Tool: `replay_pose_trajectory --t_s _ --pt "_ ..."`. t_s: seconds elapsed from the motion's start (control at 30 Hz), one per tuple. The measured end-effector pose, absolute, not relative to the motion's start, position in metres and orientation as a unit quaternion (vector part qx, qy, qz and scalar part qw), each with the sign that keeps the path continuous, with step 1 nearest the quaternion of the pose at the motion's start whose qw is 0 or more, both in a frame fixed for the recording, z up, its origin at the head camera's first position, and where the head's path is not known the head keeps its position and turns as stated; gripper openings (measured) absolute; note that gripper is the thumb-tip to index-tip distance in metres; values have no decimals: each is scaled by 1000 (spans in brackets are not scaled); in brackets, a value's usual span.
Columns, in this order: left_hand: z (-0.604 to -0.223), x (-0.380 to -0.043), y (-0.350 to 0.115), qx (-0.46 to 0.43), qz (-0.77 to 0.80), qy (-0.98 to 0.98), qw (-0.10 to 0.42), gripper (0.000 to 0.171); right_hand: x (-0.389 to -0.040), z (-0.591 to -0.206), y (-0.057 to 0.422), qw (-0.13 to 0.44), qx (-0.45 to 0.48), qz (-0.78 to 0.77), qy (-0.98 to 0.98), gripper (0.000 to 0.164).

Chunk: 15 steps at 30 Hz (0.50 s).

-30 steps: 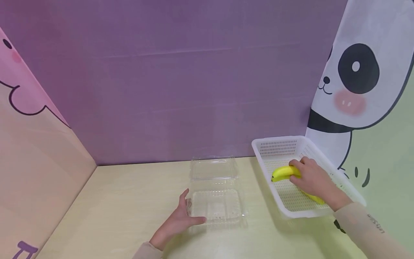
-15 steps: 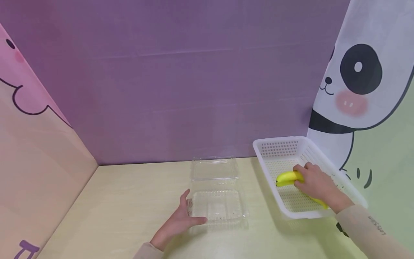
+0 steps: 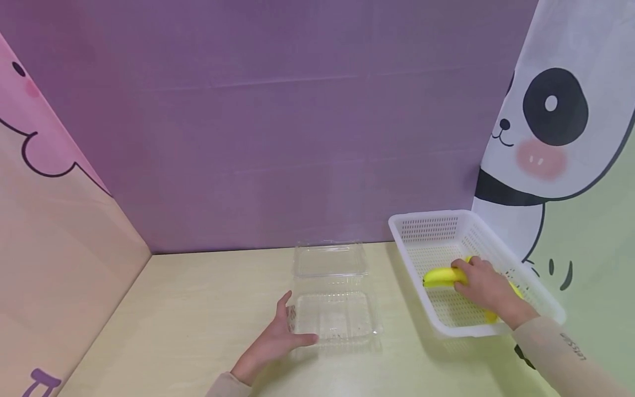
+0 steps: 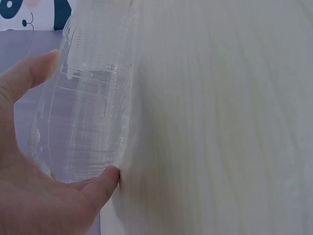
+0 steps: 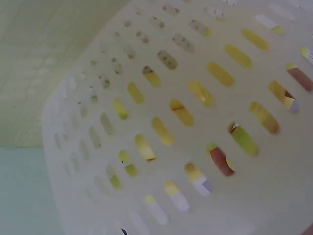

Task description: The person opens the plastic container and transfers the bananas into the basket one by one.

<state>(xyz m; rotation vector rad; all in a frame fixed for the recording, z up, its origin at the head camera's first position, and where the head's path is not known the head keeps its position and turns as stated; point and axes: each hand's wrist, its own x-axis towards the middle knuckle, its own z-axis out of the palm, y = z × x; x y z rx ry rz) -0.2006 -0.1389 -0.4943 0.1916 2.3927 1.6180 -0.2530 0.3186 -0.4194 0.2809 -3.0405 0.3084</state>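
Note:
My left hand point(image 3: 275, 333) is spread along the left side of a clear plastic clamshell box point(image 3: 342, 317), its lid point(image 3: 329, 261) folded back. In the left wrist view, the straight thumb point(image 4: 105, 183) touches the lower edge of the clamshell box point(image 4: 85, 127) and another finger point(image 4: 41, 71) reaches the opposite rim. Inside the white basket point(image 3: 476, 331), my right hand point(image 3: 485, 285) grips a yellow banana point(image 3: 440, 277). More yellow pieces show behind and under the hand, partly hidden by it. The right wrist view is filled by the slotted basket wall point(image 5: 264, 181), with yellow showing through its slots.
The pale wooden table point(image 3: 198, 309) extends left of the clamshell box. Behind it stands a purple backdrop point(image 3: 258, 138). A side panel with a panda picture point(image 3: 590, 165) rises close to the basket's right side.
My right hand has lowered slightly within the basket, with the banana shifting right and down; more yellow shows around the hand. My left hand has stayed at the clamshell box.

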Motion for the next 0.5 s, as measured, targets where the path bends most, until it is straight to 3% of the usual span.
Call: replay_pose_trajectory --t_s 0.3,0.5 --pt "-494 -200 -140 65 561 816 125 125 -255 -426 318 -15 95 105 -990 40" --pt "-494 -201 -140 73 563 813 126 125 -255 -424 318 -19 93 92 -991 42"
